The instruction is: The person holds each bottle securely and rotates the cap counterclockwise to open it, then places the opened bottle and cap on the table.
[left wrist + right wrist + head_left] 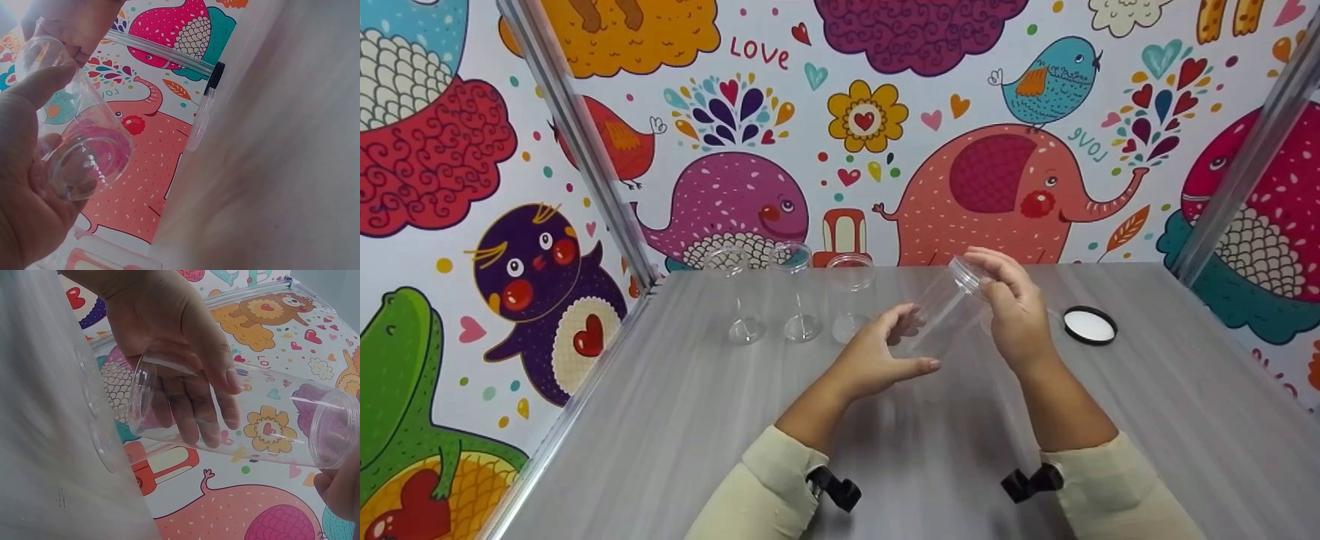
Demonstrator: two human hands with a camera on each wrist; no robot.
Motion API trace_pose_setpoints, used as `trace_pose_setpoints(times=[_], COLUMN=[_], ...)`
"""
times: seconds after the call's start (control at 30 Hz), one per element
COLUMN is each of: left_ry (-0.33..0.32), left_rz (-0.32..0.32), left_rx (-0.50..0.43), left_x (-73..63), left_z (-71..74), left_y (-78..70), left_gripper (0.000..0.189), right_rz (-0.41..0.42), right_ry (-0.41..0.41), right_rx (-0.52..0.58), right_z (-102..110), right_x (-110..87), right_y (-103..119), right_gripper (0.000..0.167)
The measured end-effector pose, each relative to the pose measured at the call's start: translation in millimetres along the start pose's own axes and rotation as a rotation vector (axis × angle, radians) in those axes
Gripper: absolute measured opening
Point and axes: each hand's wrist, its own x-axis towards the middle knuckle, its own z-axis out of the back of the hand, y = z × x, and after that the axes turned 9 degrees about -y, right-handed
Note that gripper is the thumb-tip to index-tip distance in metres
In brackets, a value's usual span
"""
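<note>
Both hands hold one clear, empty cylindrical jar (939, 319), tilted above the table with its threaded mouth up and to the right. My left hand (874, 356) grips the lower part near the base; in the right wrist view the thumb lies on one side and the fingers show through the wall behind. My right hand (1018, 319) holds the mouth end, thumb on the near side of the rim and fingers over the far side. In the left wrist view, the jar's round base (90, 163) faces the camera.
Three clear open jars (802, 328) stand in a row at the back left. At right lies a black-rimmed lid (1090, 325) with a white inside, a clear piece (199, 126) beside it. Patterned panels (855, 180) in metal frames border the grey table (675, 420).
</note>
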Motion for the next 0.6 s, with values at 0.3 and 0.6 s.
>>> trace_pose_setpoints(times=[0.3, 0.6], left_ry=[0.002, -0.001], left_rz=[-0.005, 0.001], left_rx=[-0.01, -0.001], left_x=[0.6, 1.9], left_z=[-0.6, -2.2], left_y=[4.1, 10.0], left_gripper=[0.095, 0.092], right_rz=[-0.166, -0.178], right_ry=[0.01, 0.013], right_rx=[-0.242, -0.201], right_z=[1.6, 0.5], right_x=[3.0, 3.4], right_y=[3.5, 1.2], right_gripper=[0.062, 0.062])
